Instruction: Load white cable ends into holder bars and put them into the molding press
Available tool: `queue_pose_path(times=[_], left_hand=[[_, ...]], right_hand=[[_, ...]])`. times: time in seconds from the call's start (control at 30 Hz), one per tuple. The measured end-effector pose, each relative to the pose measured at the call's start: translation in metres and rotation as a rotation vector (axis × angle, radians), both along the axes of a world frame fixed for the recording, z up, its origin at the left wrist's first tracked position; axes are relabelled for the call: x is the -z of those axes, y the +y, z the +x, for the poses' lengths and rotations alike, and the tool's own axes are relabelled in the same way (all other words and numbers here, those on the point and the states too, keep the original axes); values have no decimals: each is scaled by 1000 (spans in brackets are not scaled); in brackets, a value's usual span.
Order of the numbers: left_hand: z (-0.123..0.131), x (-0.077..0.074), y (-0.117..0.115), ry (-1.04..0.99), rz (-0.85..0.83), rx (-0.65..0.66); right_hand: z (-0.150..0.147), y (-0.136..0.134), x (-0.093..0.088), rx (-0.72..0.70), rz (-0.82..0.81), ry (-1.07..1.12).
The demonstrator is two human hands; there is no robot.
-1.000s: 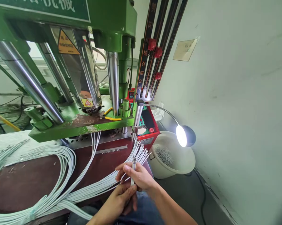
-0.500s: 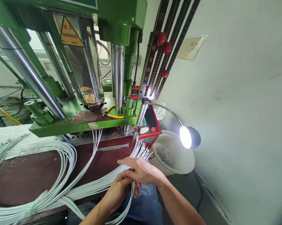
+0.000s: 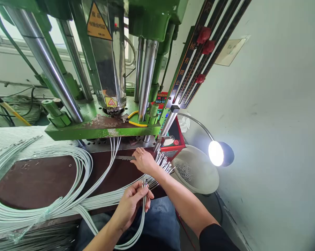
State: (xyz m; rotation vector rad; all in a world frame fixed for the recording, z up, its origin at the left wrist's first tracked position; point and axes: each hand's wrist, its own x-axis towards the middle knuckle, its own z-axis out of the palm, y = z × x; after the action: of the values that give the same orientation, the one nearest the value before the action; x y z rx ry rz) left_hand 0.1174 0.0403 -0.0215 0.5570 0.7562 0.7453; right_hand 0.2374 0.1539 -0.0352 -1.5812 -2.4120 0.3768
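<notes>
Left hand (image 3: 129,205), in front of the green press (image 3: 102,133) and on the near side, grasps several thin white cables (image 3: 142,221) between thumb and fingers; their metal-tipped ends point up toward the press, and their lengths curve downward. Right hand (image 3: 144,161), its forearm bare below a black sleeve (image 3: 217,238), reaches closer to the press, back of the hand upward, with its fingertips at the right end of a flat metal strip (image 3: 123,158) just in front of the press; whether it grips the strip cannot be told. A few more cables (image 3: 115,153) emerge from under the front edge of the press onto the brown table (image 3: 37,184). Left of and in front of the press lies a large cable coil (image 3: 81,157), and by its front right corner a bundle of cable ends (image 3: 162,162). Yellow-handled pliers (image 3: 137,123) rest on the press itself. To its right stand a red control box (image 3: 182,134), a pale bucket (image 3: 208,179) and a lit lamp (image 3: 216,153).
</notes>
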Motion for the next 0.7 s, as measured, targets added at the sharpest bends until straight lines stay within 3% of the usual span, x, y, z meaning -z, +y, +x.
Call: queue_pose_path(times=[0.1,0.2,0.37,0.53,0.7], left_hand=[[2,-3,-2,-3,-7,-13],[5,-5,-1,8,14,-7],[14,-8,1,44,67,28],[20,-8,-3,160,162,41],[18,-14,-4,297,273,-6]], right_hand=[[16,-23,-10,113,-85,104],[38,-52,-25,269,-292,430],[60,-92,-46,263,-502,837],[62,-101,-44,256,-563,982],[60,-100,-46,239,-534,963]])
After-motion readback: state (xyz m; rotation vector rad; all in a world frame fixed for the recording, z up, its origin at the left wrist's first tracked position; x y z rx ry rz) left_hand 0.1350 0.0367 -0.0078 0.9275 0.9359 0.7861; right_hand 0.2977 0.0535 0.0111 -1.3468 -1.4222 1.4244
